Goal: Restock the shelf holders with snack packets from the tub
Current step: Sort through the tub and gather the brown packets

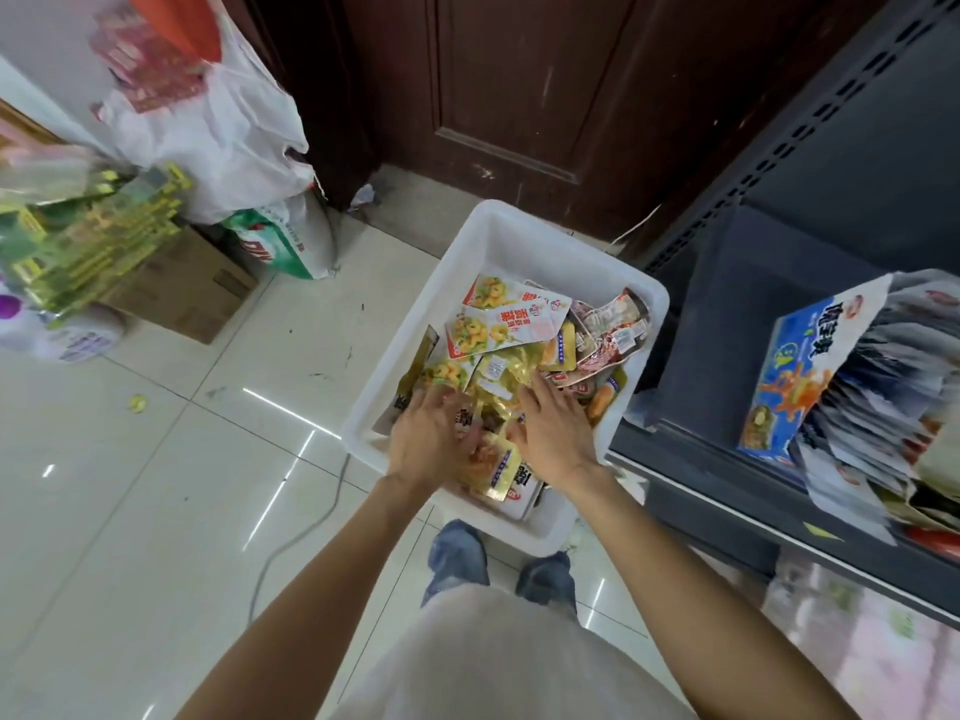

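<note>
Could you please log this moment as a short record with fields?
setting: tiled floor beside a dark shelf unit
tub: white tub on the floor, holding mixed snack packets
left hand: left hand down among the packets, grip unclear
right hand: right hand fingers spread over the packets
shelf: blue box of packets on the right

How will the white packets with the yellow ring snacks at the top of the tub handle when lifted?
The white ring-snack packets look flat and thin, so probably light and floppy. Their glossy film may be slippery. They lie loose atop the pile in the tub, so likely lift free easily.
</note>
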`<action>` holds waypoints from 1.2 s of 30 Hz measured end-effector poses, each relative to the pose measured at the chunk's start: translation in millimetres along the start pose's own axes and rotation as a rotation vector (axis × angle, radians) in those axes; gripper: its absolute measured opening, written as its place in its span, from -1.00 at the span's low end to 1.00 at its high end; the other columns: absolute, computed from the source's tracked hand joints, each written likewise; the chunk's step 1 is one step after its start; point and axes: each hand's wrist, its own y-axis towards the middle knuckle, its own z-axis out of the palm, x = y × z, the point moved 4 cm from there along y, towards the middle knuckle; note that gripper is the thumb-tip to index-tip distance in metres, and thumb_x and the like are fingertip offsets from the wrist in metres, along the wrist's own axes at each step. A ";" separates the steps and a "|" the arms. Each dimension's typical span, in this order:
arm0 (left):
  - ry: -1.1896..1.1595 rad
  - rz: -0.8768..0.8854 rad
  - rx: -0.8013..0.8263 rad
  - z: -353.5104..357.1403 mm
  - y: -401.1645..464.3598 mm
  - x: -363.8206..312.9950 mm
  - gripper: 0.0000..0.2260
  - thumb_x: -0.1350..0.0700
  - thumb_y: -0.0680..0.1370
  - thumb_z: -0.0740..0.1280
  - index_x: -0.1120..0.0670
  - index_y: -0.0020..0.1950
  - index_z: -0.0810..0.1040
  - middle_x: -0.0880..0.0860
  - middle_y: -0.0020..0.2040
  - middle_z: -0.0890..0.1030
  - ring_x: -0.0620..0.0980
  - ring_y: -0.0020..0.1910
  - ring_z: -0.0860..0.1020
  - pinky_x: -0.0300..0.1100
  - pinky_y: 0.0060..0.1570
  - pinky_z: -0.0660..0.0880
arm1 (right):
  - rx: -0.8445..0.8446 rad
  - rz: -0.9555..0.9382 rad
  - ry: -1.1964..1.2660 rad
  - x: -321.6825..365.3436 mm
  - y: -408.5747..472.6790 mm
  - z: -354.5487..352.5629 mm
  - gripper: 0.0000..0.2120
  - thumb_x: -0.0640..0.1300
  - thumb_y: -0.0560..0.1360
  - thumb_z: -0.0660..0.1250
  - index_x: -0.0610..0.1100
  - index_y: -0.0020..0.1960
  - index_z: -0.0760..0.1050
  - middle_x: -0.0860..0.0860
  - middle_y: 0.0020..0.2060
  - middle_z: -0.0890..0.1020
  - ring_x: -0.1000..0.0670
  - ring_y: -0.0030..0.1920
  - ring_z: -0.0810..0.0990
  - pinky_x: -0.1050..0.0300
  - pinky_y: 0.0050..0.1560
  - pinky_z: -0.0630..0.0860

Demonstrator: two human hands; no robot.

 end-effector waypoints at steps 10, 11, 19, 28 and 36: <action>0.112 -0.118 0.154 21.7 11.3 -1.1 -0.41 -0.14 0.60 0.11 0.12 0.53 0.07 0.12 0.52 0.18 0.09 0.49 0.16 -0.04 0.45 0.12 | -0.161 0.013 -0.026 7.3 11.8 -20.0 -0.44 0.18 0.60 0.08 -0.15 0.46 0.24 -0.09 0.52 0.16 -0.09 0.50 0.13 -0.11 0.47 0.12; 0.087 -0.115 0.126 19.2 10.2 0.7 -0.45 -0.13 0.60 0.12 0.10 0.51 0.14 0.10 0.49 0.24 0.09 0.46 0.22 -0.03 0.42 0.19 | -0.131 0.003 -0.015 9.3 15.7 -18.4 -0.43 0.19 0.60 0.07 -0.11 0.49 0.18 -0.07 0.53 0.13 -0.08 0.51 0.09 -0.13 0.48 0.09; 0.061 -0.101 0.098 -0.5 45.4 -3.4 -0.58 -0.06 0.63 0.13 0.23 0.34 0.29 0.18 0.36 0.35 0.13 0.30 0.37 -0.08 0.27 0.32 | -0.272 -0.130 -0.014 12.3 61.6 -45.5 -0.61 -0.12 0.61 0.16 -0.14 0.42 0.30 -0.12 0.47 0.26 -0.11 0.47 0.20 -0.04 0.45 0.18; -0.107 -0.187 0.108 -0.3 46.7 2.0 -0.11 0.02 0.41 0.48 0.13 0.53 -0.03 0.21 0.27 0.30 0.18 0.21 0.39 -0.02 0.25 0.37 | -0.237 -0.094 -0.139 -9.1 111.3 -80.2 -0.50 -0.11 0.49 0.38 -0.16 0.37 0.32 -0.16 0.23 0.47 -0.15 0.25 0.40 0.00 0.26 0.36; -0.787 -0.253 -0.029 -37.7 21.0 6.8 -0.56 0.21 0.46 0.42 0.03 0.27 0.34 0.02 0.06 0.59 0.06 -0.06 0.62 -0.16 -0.24 0.57 | -0.571 0.204 0.945 -35.3 -17.4 -99.3 -0.82 -0.09 0.61 0.21 -0.11 0.18 0.44 0.03 -0.02 0.62 0.04 -0.07 0.61 0.10 -0.14 0.53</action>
